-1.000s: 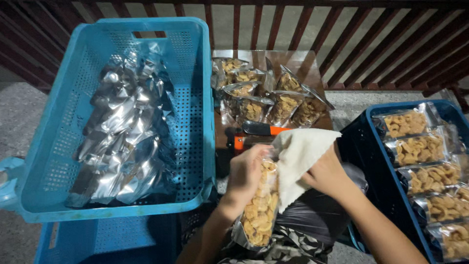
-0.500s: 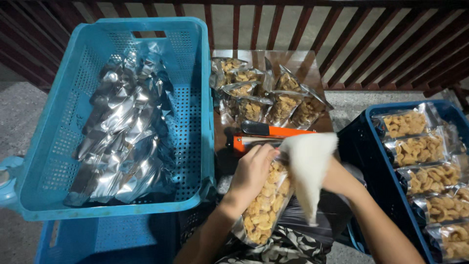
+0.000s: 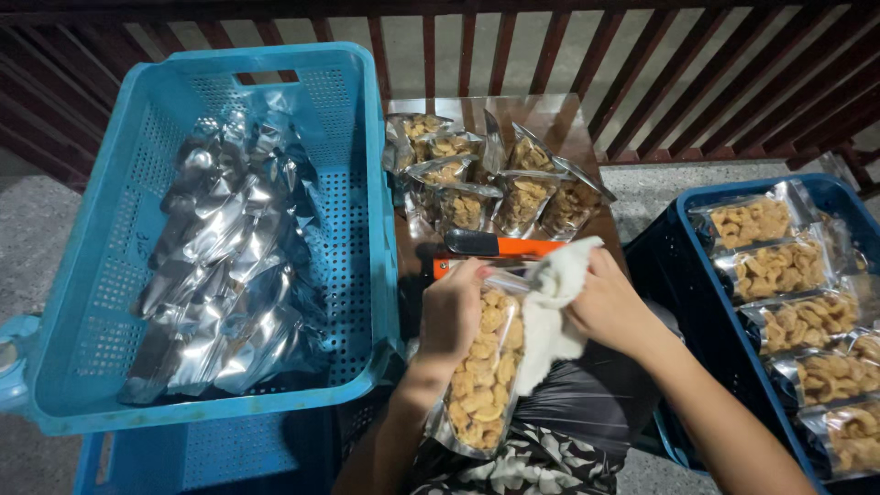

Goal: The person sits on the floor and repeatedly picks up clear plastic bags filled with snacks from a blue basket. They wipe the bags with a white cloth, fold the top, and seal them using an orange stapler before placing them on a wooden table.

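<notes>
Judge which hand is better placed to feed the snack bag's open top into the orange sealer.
Likely left: the left hand grips the snack bag just below the orange sealer; the right hand holds a white cloth.

My left hand (image 3: 451, 316) curls into a closed grip with its knuckles up and its forearm rising from below. My right hand (image 3: 610, 307) is also clenched, close beside it, its forearm angling in from the lower right.
</notes>
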